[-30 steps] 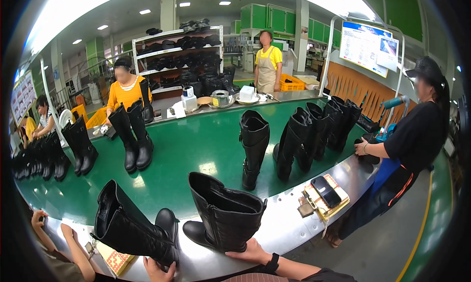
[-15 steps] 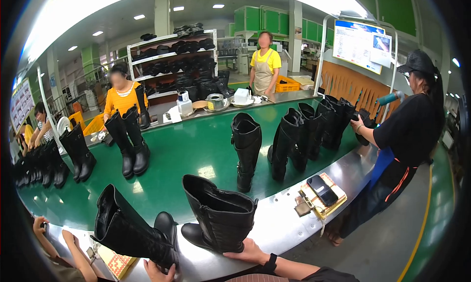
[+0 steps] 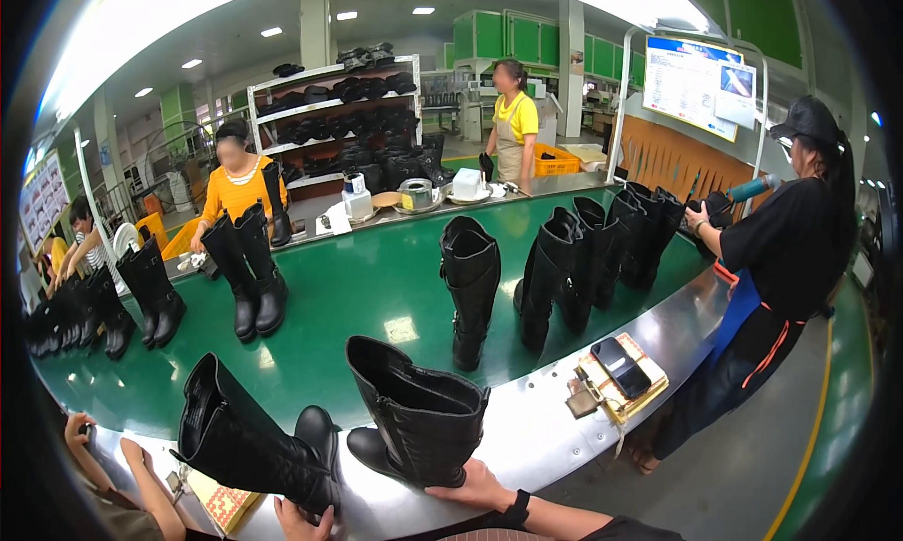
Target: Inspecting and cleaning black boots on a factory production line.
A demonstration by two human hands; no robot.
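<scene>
Two tall black leather boots are at the near metal edge of the bench. The left boot (image 3: 254, 437) leans over to the left, its opening toward the upper left. My left hand (image 3: 303, 520) is closed around its heel end, with the fingers partly hidden. The right boot (image 3: 419, 419) stands nearly upright, toe to the left, with a zip along its shaft. My right hand (image 3: 473, 489), wearing a black wristband, grips it low at the heel. Part of that grip is hidden behind the boot.
Boots (image 3: 470, 287) stand in a row along the green belt (image 3: 376, 306). On the metal edge (image 3: 536, 428) lie a phone (image 3: 621, 367) and a patterned pad. A co-worker's hands (image 3: 132, 452) are close at left. Another person (image 3: 800, 221) holds a heat-gun-like tool (image 3: 752, 188) at right.
My hands and the two boots stay almost in place; the right boot shifts very slightly left. Across the belt, the person in the apron has turned toward the left.
</scene>
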